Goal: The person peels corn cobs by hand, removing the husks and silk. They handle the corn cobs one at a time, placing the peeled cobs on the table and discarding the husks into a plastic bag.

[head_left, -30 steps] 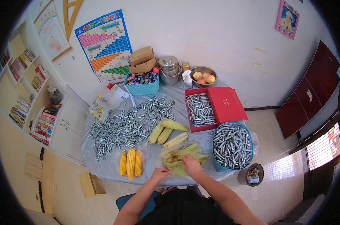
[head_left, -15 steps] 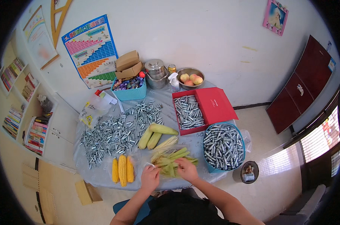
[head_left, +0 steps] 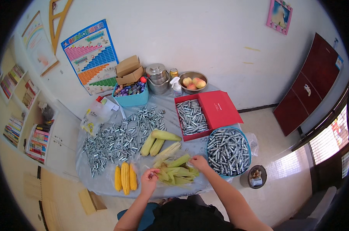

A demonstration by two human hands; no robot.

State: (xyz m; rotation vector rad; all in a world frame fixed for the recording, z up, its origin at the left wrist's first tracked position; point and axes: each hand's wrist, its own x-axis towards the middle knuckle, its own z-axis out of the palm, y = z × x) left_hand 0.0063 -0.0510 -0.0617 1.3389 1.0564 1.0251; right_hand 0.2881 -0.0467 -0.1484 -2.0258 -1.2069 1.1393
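A loose heap of green corn husks (head_left: 177, 174) lies at the table's near edge, on clear plastic film. My left hand (head_left: 148, 180) is at the heap's left side, fingers pinched on the edge of the clear plastic bag. On the far right side of the heap is my right hand (head_left: 199, 163), its fingertips drawn together; whatever they hold is too small to make out. Just beyond the husks rests a pale, partly peeled ear of corn (head_left: 169, 151). Several ears in green husk (head_left: 159, 141) lie behind it. Three yellow corn cobs (head_left: 125, 178) sit to the left on clear plastic.
Metal cylinders (head_left: 116, 140) spread over the table's left half. More fill a red box (head_left: 176, 106) and a blue basket (head_left: 250, 151) at right. Behind stand a teal basket (head_left: 132, 101), a steel pot (head_left: 158, 82), a spray bottle (head_left: 176, 88) and a bowl of peaches (head_left: 206, 81). A bin (head_left: 243, 180) is on the floor.
My right hand has moved away and to the right, off the middle of the husks. My left hand has shifted slightly left. The husk heap looks more spread out.
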